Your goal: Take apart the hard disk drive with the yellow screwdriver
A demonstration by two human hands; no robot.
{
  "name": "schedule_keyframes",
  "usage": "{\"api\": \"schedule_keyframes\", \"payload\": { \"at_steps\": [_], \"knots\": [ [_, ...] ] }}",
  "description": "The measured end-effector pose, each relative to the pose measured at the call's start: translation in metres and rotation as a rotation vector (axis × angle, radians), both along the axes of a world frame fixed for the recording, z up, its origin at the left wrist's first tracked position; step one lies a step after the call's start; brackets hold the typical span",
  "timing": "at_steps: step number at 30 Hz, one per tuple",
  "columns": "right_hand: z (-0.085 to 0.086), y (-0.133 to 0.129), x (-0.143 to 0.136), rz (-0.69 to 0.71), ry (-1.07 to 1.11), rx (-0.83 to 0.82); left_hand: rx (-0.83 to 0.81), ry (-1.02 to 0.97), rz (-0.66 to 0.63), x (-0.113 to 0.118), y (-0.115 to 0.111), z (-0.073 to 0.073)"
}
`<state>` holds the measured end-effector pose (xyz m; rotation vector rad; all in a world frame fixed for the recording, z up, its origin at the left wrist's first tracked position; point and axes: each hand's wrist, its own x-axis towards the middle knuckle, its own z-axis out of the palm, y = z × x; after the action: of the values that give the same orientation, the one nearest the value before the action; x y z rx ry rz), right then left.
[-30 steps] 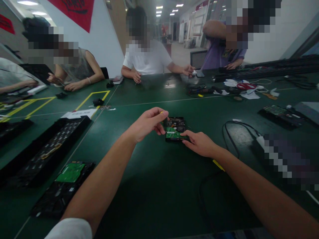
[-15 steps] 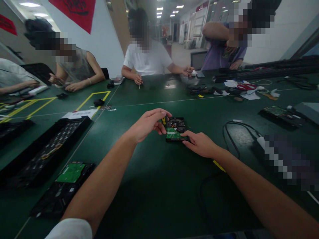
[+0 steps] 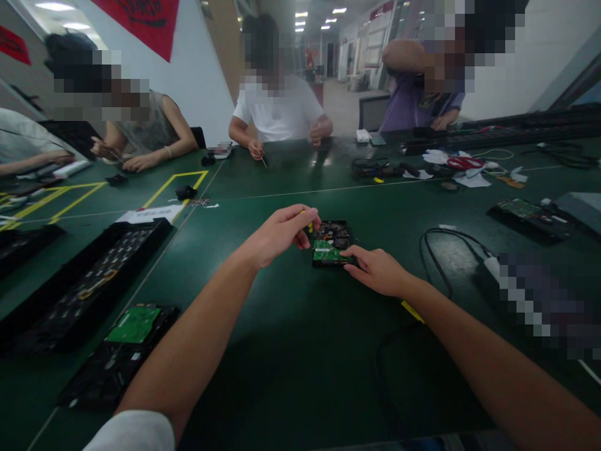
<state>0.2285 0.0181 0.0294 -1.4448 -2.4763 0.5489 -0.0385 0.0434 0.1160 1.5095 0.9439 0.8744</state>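
A hard drive (image 3: 334, 233) lies on the green table in front of me, its green circuit board (image 3: 325, 252) facing up. My right hand (image 3: 379, 270) pinches the near right corner of the drive, with the index finger on the board and the thumb by its edge. At the drive's far left corner, my left hand (image 3: 287, 233) is closed around a yellow-and-black screwdriver-like tool (image 3: 310, 223). Fingers hide most of that tool, and its tip cannot be made out.
Another hard drive (image 3: 134, 326) lies by my left forearm, beside a long black tray (image 3: 89, 275). To the right are a black cable (image 3: 425, 241), a power strip (image 3: 511, 291) and a drive with a board (image 3: 528, 216). Several people sit across the table (image 3: 282, 307).
My left fingers have shifted slightly on the yellow-and-black tool, hiding more of it. My right hand stays on the hard drive. Across the table, the middle person's hand has drawn back from a white object.
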Motion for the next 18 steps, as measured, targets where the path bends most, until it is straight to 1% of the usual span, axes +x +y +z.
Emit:
{"api": "schedule_keyframes", "payload": {
  "at_steps": [4, 8, 12, 18],
  "knots": [
    [-0.0002, -0.0006, -0.0002, -0.002, 0.013, -0.001, 0.027, 0.051, -0.003, -0.0006, 0.0005, -0.0005],
    [-0.0004, -0.0006, -0.0002, 0.006, 0.019, 0.005, 0.046, 0.039, -0.053, -0.0006, -0.002, 0.0016],
    [0.0001, 0.0, -0.0003, 0.003, 0.006, 0.015, 0.006, -0.012, -0.072, -0.0002, -0.0038, 0.0019],
    [0.0016, -0.0004, -0.0006, 0.001, 0.004, 0.004, -0.076, -0.081, -0.044, -0.0011, -0.0016, 0.0005]
  ]
}}
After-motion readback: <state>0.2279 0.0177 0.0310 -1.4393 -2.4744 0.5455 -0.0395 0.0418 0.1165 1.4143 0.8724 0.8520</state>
